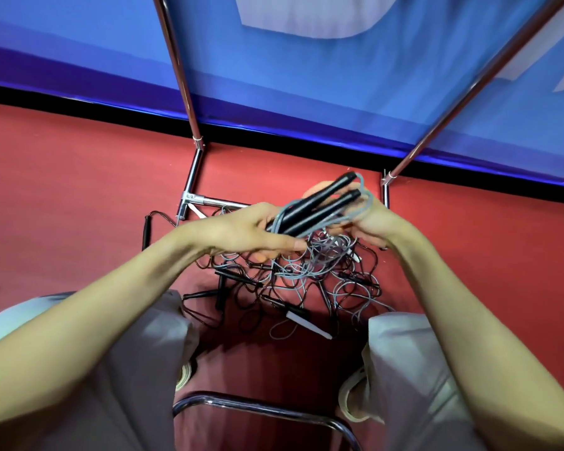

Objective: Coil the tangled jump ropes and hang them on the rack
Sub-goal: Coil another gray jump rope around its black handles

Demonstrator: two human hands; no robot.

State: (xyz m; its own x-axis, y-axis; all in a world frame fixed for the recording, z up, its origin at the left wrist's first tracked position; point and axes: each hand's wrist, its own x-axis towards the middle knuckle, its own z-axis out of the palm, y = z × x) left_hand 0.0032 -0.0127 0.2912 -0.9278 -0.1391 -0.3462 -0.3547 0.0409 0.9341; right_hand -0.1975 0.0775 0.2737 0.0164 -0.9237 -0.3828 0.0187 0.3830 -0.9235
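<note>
Two black handles (pixel 316 203) wound with grey cord are gripped by the left hand (pixel 241 229) and right hand (pixel 368 219) above the tangled jump ropes (pixel 306 278) on the floor. The coil could be loosened if trailing cord is snagged below.

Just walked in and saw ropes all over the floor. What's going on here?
A seated person holds two black handles side by side, with grey cord looped around them; the left hand and right hand both grip the bundle. Below, a tangled pile of ropes still lies on the red floor at the foot of the metal rack.
</note>
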